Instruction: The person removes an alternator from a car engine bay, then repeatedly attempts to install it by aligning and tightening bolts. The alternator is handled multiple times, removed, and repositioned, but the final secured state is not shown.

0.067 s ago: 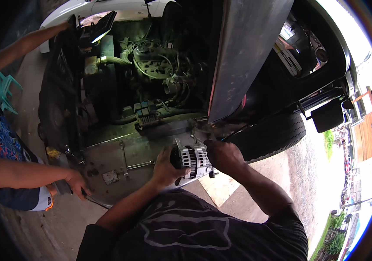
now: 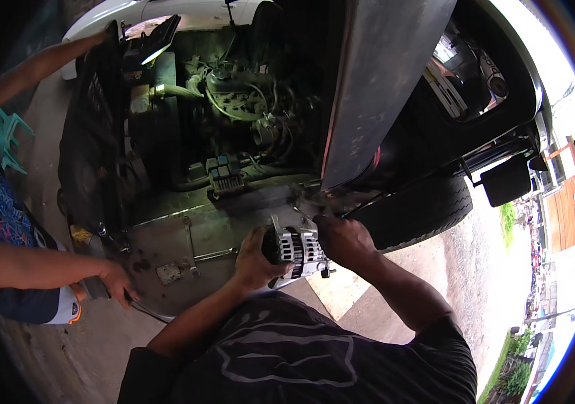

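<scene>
My left hand (image 2: 260, 261) holds the alternator (image 2: 294, 248) steady while my right hand (image 2: 348, 242), grip unclear, works at its two o'clock; next move should need firm support.

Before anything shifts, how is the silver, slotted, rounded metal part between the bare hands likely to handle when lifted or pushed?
The silver, slotted metal part is probably heavy for its size, given its solid metal casing. It should stay stiff, since its ribbed shell looks rigid. Its rounded body might roll, though its uneven outline could check that.
</scene>
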